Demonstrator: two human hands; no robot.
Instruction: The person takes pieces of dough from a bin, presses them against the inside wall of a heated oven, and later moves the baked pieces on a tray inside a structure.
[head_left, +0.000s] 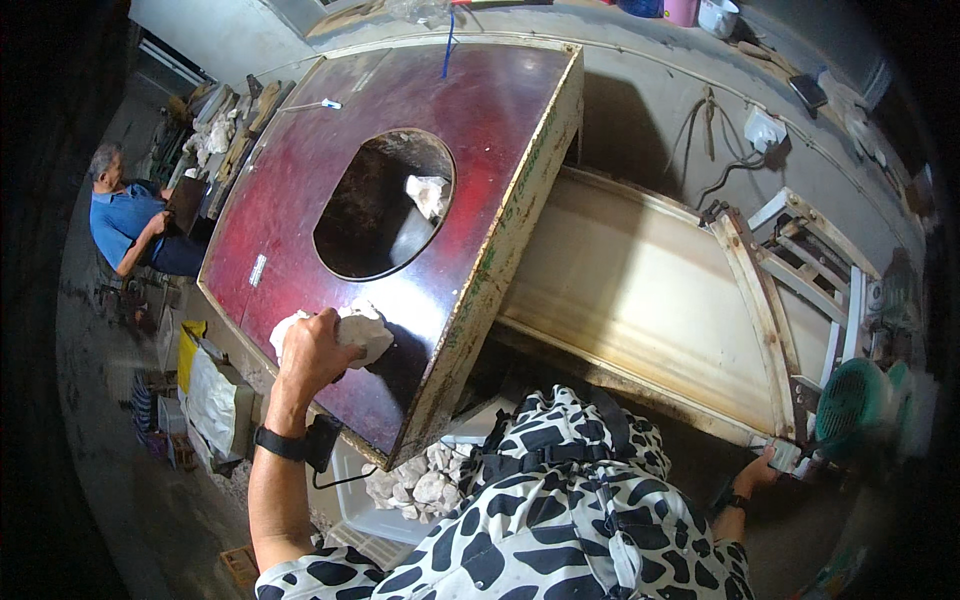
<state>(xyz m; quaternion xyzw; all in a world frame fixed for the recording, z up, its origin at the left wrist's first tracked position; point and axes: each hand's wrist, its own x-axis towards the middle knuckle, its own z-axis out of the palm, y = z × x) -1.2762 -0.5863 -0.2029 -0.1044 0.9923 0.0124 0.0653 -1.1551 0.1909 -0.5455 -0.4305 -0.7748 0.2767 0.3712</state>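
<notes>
My left hand grips a pale rock lump on the near left part of a dark red tabletop. More white material shows on the hand's left side; whether it is a separate lump is unclear. An oval hole in the top, beyond the hand, shows a white lump inside. Far to the right, my right hand is at a small light-coloured box by the frame's end; its fingers are partly hidden. Below the table edge, a plastic tub holds several pale rocks.
A long pale tray with a wooden crosspiece runs right from the table. A green round guard stands beside my right hand. Another person sits at the far left, near a cluttered bench. Cables hang on the wall.
</notes>
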